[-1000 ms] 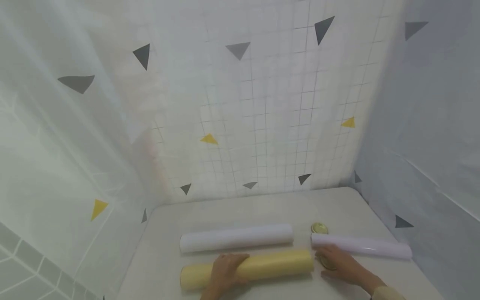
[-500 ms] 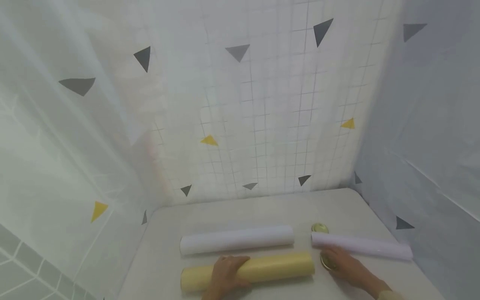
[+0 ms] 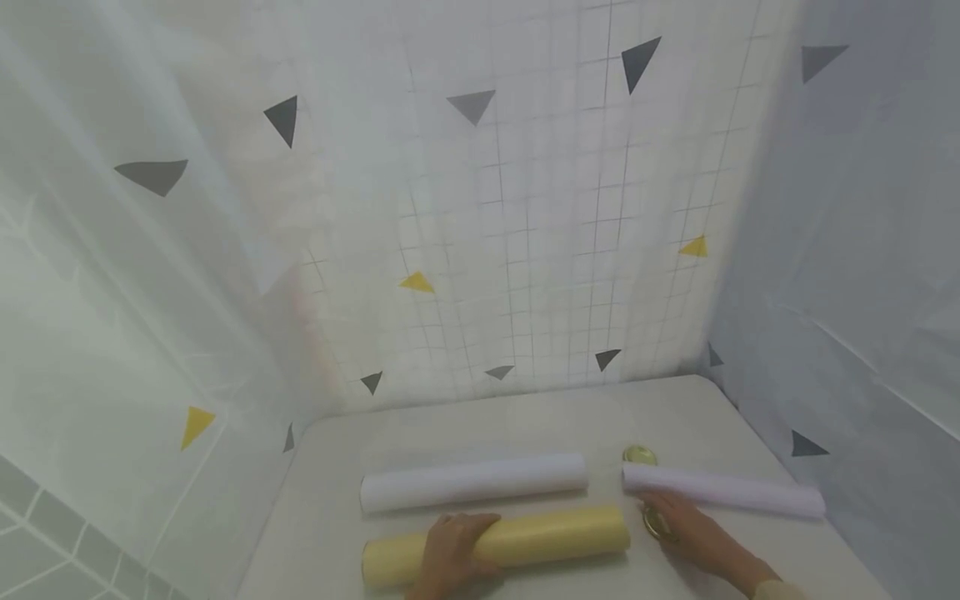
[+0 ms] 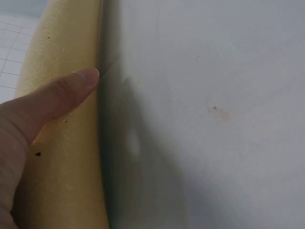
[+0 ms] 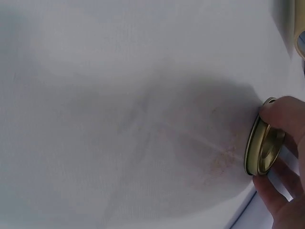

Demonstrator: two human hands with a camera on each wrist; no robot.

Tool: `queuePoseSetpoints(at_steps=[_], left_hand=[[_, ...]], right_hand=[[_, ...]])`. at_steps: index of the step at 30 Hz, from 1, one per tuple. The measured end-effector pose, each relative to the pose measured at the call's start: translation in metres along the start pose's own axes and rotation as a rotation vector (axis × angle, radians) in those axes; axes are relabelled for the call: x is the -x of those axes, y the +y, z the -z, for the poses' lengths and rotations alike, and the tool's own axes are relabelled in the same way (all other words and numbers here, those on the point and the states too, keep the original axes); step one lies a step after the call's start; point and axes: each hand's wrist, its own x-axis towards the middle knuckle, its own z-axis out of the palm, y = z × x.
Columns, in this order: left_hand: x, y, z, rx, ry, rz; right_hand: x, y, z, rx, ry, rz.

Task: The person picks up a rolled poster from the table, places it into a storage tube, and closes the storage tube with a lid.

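A yellow cardboard tube [image 3: 551, 537] lies across the front of the white table. My left hand [image 3: 450, 550] grips it left of its middle; in the left wrist view the thumb crosses the tube [image 4: 66, 181]. Just beyond the tube's right end, my right hand [image 3: 697, 533] pinches a round gold metal lid [image 3: 655, 522]. In the right wrist view that lid [image 5: 256, 145] is tipped on edge between thumb and fingers, and the open tube end [image 5: 299, 28] shows at the top right.
A white roll [image 3: 472, 483] lies behind the yellow tube. To the right is a pale lavender roll [image 3: 727, 489], close to my right hand. A second gold lid [image 3: 640, 454] sits behind its left end. Patterned sheeting [image 3: 510, 250] encloses the table at the back and sides.
My right hand has closed its fingers on the gold lid and tilted it up, shifting slightly. The left hand stays on the yellow tube.
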Motion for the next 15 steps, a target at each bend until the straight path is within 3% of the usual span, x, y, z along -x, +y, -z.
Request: queuePoseSetpoints(at_steps=[8,15], left_hand=[[-0.0026,0.0020,0.0023,0.009,-0.002,0.005],[-0.0032,0.0022,0.0027,0.007,0.002,0.002]], right_hand=[[-0.0031,0.0037,0.0002,-0.071,-0.066,-0.029],[-0.0057,-0.0023,0.0008,-0.105,-0.017,-0.014]])
